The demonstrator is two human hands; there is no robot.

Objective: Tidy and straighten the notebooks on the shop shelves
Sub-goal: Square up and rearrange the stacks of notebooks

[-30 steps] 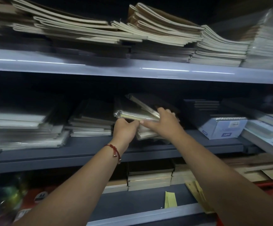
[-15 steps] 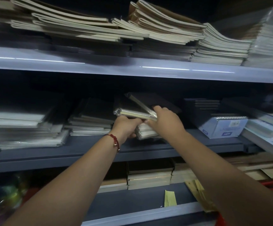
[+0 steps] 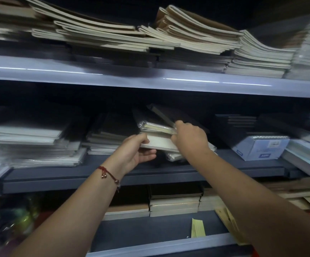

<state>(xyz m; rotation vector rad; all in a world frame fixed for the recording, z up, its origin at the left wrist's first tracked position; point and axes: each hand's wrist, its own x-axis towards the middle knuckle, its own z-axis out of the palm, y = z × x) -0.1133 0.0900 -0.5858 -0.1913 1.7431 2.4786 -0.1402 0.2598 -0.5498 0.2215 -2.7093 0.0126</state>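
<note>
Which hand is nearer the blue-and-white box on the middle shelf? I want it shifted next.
Right. The right hand is on the notebooks just left of the blue-and-white box, apart from it; the left hand is farther left.

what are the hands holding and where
Left hand grips a pale notebook at its front left corner; right hand pinches the wrapped notebooks above at their front edge.
</note>
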